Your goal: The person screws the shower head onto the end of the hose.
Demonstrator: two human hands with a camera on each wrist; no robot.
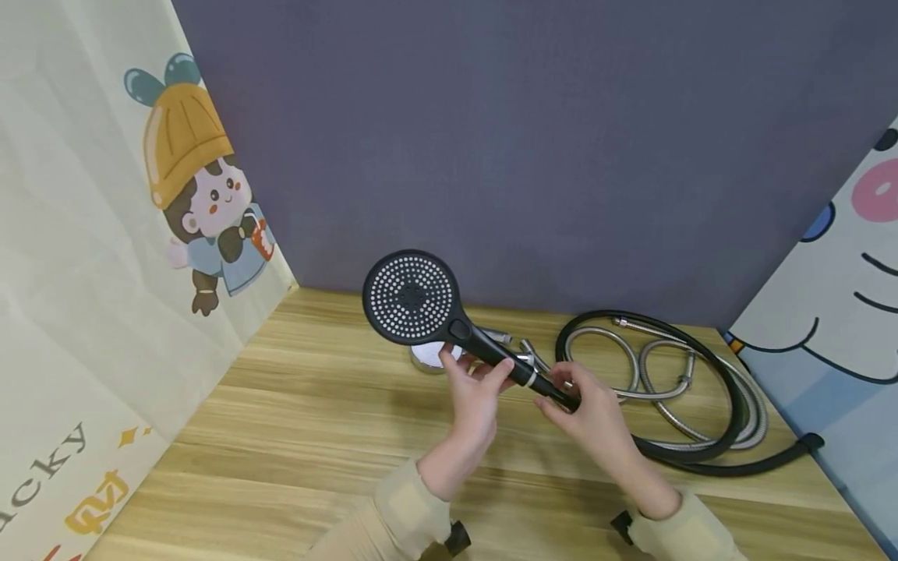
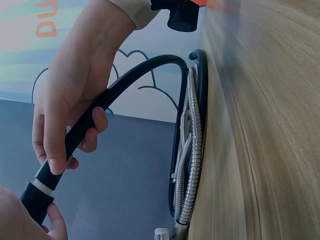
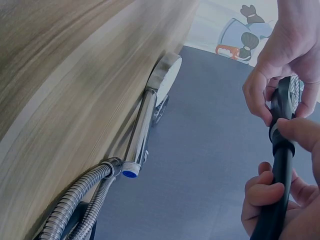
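A round black shower head (image 1: 411, 297) with pale nozzles is held up over the table, face towards the head camera. My left hand (image 1: 477, 401) grips its black handle (image 1: 494, 351) from below. My right hand (image 1: 596, 421) holds the end of a black hose (image 2: 136, 74) between thumb and fingers at the handle's foot. A pale ring (image 2: 42, 186) shows between hose end and handle in the left wrist view. The two parts line up end to end. From my right hand the hose arcs down to the coil on the table.
On the wood-grain table (image 1: 295, 436) behind my left hand lies a chrome shower head (image 3: 139, 130) with a threaded end. Coiled silver metal hoses (image 1: 648, 374) lie within the black hose at right. A grey panel (image 1: 491, 156) stands behind, with printed side panels.
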